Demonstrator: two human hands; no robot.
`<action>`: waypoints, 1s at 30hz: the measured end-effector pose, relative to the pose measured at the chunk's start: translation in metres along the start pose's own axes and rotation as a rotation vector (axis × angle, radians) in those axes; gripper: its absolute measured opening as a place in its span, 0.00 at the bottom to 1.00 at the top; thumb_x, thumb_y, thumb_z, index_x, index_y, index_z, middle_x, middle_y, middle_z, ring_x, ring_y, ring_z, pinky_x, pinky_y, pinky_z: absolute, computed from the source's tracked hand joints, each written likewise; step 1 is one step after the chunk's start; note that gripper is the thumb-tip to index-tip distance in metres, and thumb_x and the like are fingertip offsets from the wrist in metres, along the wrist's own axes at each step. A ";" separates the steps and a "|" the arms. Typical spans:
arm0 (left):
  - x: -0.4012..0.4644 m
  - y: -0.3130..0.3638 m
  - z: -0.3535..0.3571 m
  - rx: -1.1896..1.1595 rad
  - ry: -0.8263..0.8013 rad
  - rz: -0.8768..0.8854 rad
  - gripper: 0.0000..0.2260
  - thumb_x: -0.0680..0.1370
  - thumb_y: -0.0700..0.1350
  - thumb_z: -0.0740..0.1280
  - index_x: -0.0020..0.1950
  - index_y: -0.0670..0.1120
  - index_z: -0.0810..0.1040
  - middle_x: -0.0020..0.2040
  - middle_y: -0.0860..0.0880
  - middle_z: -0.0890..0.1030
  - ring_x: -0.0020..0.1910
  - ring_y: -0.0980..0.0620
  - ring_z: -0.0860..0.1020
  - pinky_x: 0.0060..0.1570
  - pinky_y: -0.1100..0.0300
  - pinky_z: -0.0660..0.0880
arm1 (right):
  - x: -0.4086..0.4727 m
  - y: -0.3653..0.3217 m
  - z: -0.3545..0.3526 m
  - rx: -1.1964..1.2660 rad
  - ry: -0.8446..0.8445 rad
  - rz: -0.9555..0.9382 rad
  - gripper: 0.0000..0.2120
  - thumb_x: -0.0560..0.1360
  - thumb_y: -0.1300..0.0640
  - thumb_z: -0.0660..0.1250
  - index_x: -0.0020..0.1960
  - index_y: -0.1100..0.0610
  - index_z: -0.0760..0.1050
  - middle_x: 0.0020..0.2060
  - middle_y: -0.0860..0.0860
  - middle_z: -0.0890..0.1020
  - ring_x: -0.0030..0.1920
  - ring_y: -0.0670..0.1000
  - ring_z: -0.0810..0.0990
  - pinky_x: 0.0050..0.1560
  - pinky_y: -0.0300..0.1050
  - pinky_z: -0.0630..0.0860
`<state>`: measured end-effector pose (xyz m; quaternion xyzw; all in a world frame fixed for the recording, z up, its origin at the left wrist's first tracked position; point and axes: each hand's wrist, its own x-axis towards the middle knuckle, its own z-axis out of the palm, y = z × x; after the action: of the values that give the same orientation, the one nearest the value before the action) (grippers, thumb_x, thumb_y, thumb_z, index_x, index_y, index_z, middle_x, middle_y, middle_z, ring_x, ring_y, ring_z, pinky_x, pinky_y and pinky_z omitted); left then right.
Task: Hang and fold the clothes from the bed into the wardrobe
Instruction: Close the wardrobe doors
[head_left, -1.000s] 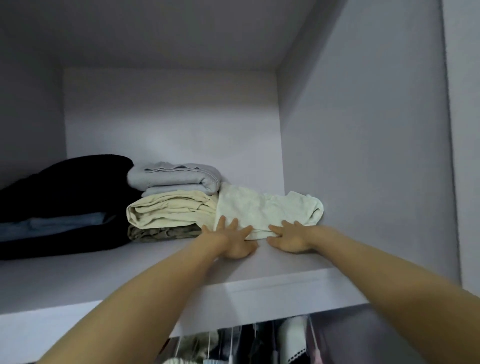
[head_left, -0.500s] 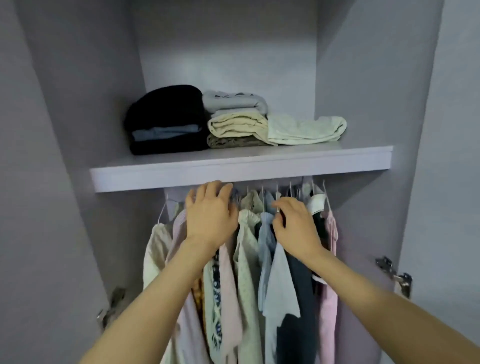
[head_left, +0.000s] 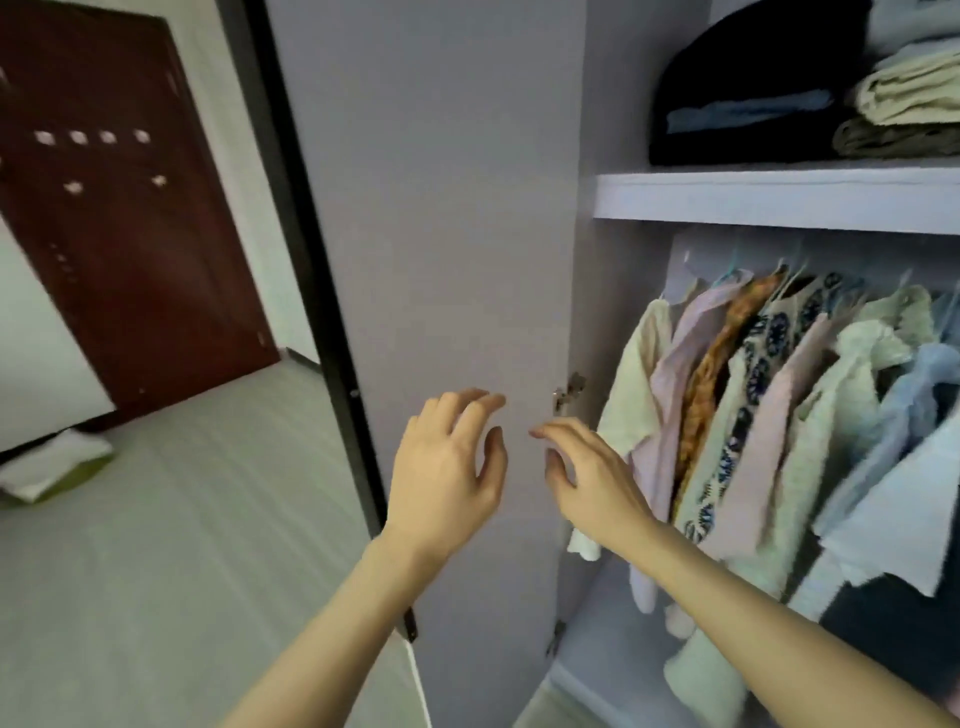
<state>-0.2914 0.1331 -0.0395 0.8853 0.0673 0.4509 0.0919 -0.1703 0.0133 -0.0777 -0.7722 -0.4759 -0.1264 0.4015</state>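
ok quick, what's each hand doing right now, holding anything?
Left hand: open, fingers loosely spread, holding nothing, in front of the wardrobe door.
Right hand: open, fingers relaxed, holding nothing, beside the hanging clothes.

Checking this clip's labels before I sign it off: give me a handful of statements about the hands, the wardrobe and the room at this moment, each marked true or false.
1. Both hands hold nothing. True: the left hand and the right hand hang in the air with loosely curled fingers.
2. The wardrobe door is closed. False: it stands open, showing the hanging clothes.
3. Folded clothes lie on the shelf above the hanging ones. True.
4. The right hand grips a hanger. False: it is in front of the door's hinge side, apart from the hanging clothes.
5. A dark red room door shows at the left. True.
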 end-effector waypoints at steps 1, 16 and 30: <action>-0.005 -0.009 -0.012 0.004 0.054 -0.011 0.15 0.75 0.45 0.59 0.56 0.43 0.79 0.52 0.47 0.79 0.48 0.48 0.77 0.45 0.53 0.75 | 0.003 -0.010 0.011 0.044 -0.002 -0.020 0.15 0.76 0.67 0.62 0.61 0.60 0.75 0.58 0.53 0.77 0.59 0.53 0.77 0.57 0.50 0.75; 0.042 -0.094 -0.059 -0.716 0.024 -0.354 0.10 0.81 0.48 0.60 0.56 0.43 0.75 0.50 0.46 0.80 0.51 0.48 0.79 0.50 0.60 0.76 | 0.061 -0.070 0.086 0.109 -0.020 -0.186 0.35 0.78 0.48 0.62 0.76 0.50 0.45 0.75 0.45 0.43 0.75 0.43 0.42 0.64 0.19 0.42; 0.055 0.045 0.020 -0.723 -0.162 0.265 0.22 0.79 0.52 0.62 0.72 0.49 0.69 0.76 0.51 0.61 0.74 0.56 0.60 0.70 0.57 0.64 | -0.045 -0.008 -0.056 0.190 0.195 0.086 0.20 0.81 0.50 0.50 0.72 0.41 0.57 0.69 0.34 0.66 0.70 0.37 0.63 0.69 0.33 0.60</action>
<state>-0.2411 0.0981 0.0022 0.8296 -0.2184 0.3820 0.3436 -0.1894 -0.0550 -0.0630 -0.7346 -0.4108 -0.1379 0.5221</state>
